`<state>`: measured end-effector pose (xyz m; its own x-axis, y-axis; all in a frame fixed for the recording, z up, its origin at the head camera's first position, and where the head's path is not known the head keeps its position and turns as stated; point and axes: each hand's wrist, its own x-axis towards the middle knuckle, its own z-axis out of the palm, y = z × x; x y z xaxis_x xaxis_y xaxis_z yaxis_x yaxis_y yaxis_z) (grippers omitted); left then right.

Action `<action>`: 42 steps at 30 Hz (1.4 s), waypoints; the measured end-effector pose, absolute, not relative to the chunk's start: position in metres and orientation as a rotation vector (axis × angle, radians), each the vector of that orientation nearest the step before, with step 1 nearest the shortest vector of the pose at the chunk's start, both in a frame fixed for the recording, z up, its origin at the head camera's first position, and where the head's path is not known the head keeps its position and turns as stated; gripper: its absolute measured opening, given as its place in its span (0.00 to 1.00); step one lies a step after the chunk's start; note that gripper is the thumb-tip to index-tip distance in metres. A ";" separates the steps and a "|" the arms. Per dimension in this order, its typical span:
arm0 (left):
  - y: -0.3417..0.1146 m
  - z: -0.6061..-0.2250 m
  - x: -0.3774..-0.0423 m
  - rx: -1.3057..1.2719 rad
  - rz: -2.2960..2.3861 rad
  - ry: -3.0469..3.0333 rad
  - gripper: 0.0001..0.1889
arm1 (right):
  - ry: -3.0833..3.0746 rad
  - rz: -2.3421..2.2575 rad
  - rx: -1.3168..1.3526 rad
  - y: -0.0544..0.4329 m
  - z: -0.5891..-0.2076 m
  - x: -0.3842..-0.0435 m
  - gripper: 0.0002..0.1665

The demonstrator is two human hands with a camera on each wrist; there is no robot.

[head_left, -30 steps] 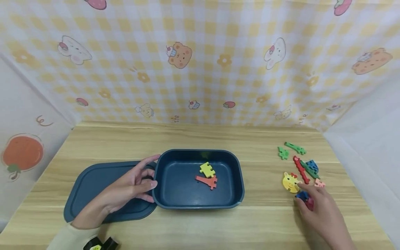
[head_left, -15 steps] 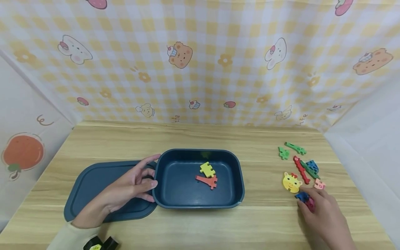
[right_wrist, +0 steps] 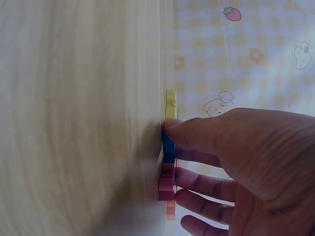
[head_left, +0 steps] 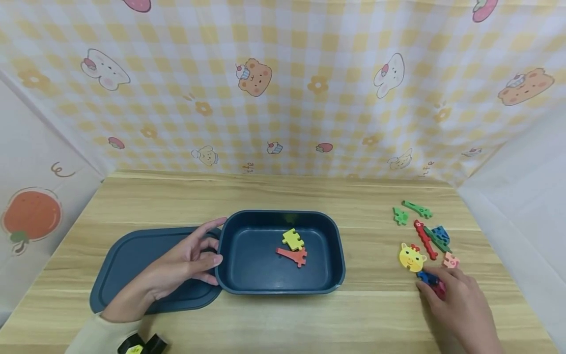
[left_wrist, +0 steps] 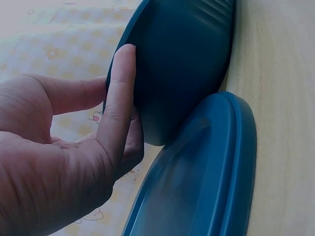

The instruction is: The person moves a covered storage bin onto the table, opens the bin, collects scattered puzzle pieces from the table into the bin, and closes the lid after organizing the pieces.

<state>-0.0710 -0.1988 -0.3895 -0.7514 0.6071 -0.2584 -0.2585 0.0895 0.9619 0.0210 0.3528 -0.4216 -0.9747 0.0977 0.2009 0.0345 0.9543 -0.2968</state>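
In the head view my left hand (head_left: 187, 265) steadies the left end of a dark blue plastic box (head_left: 280, 290). Its thumb lies over the rim, and the left wrist view has fingers against the outer wall (left_wrist: 172, 73). Inside the box lie a yellow puzzle piece (head_left: 292, 238) and an orange one (head_left: 297, 257). On the right, my right hand (head_left: 462, 302) pinches a blue puzzle piece (right_wrist: 169, 147) low at the tabletop. Beside that piece is a magenta one (right_wrist: 166, 187), partly under the fingers. A yellow giraffe-face piece (head_left: 411, 257) lies just beyond the thumb and index finger.
The box's flat lid (head_left: 146, 255) lies under my left forearm. Beyond my right hand are a red piece (head_left: 425, 241), green pieces (head_left: 417, 209), a spotted blue piece (head_left: 440, 234) and a pink piece (head_left: 451, 260). A checked cloth (head_left: 283, 113) stands behind the table.
My right hand shifts slightly around the blue piece, its index finger drawing back from the giraffe-face piece. The left hand and the box stay put.
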 end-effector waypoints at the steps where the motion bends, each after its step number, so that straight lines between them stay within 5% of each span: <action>1: -0.199 -0.389 -0.071 0.344 1.733 1.735 0.44 | -2.891 0.432 -0.102 0.353 -0.422 0.021 0.21; 42: -0.198 -0.390 -0.071 0.338 1.728 1.739 0.45 | -2.778 0.567 -0.087 0.344 -0.413 0.019 0.15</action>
